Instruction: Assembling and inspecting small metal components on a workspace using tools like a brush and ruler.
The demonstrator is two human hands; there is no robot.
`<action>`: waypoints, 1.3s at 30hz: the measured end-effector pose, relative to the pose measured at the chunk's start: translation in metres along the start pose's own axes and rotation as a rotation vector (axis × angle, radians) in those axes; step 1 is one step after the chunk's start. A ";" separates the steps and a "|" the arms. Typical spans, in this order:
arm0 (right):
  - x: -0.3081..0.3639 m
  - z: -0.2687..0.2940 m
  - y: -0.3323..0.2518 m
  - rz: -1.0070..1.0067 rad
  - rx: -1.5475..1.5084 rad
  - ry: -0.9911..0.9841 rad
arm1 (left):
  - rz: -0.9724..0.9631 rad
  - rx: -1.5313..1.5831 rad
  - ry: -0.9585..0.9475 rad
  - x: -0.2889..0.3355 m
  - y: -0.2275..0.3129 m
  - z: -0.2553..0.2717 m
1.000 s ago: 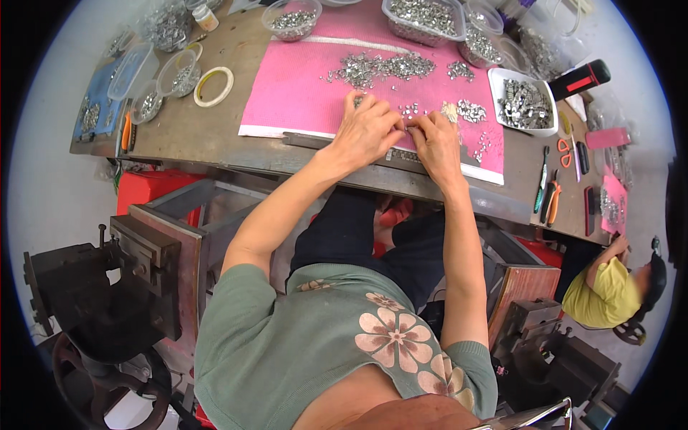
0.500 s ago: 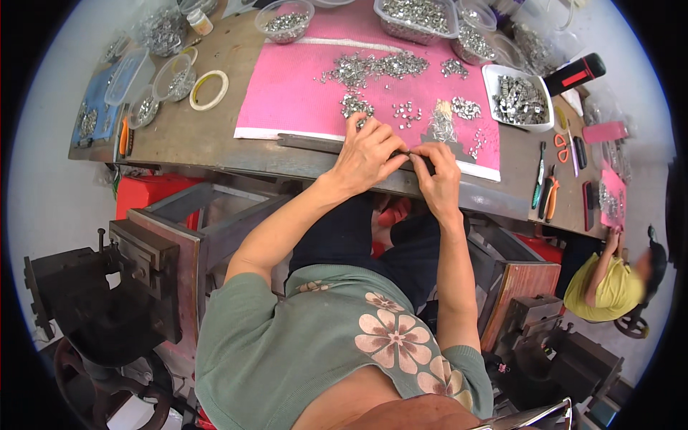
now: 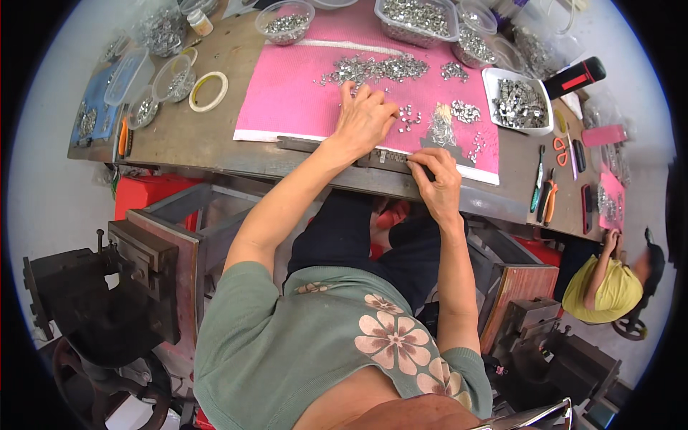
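My left hand [image 3: 364, 120] is over the pink mat [image 3: 279, 93]. Its fingers are bent and apart, with the tips among small loose silver metal pieces below the main pile [image 3: 380, 68]. Whether a piece is between those fingertips is hidden. A long dark metal bar [image 3: 373, 159] lies along the table's front edge, with small silver pieces set in its middle. At the bar's right part is my right hand [image 3: 438, 175], thumb and forefinger pressed together; what they pinch, if anything, is too small to make out.
Thin pale pins [image 3: 443, 129] and small clusters of metal pieces [image 3: 466, 111] lie on the mat's right. A white tub [image 3: 489, 86] of parts, pliers [image 3: 550, 197] and scissors [image 3: 561, 149] are farther right. A tape roll [image 3: 208, 92] sits left. Another person [image 3: 602, 287] works at far right.
My left hand has left the bar and moved up and away onto the loose metal pieces. My right hand stays at the bar, slightly lower. The bar's middle now shows.
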State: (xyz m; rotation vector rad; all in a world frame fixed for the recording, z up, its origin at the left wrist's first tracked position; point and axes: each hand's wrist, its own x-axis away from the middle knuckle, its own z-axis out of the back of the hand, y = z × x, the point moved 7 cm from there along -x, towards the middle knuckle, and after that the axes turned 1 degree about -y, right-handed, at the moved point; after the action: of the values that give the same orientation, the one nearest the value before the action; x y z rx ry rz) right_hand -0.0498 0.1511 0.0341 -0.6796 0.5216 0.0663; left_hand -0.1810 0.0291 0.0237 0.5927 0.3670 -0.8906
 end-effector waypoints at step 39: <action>-0.010 0.012 0.013 -0.058 0.026 -0.078 | -0.073 0.245 0.009 0.040 0.052 0.016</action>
State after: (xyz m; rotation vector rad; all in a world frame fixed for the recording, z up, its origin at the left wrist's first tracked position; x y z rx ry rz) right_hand -0.0560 0.1694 0.0387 -0.6640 0.4265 0.0314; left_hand -0.1144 0.0198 0.0322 0.8129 0.2911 -1.0111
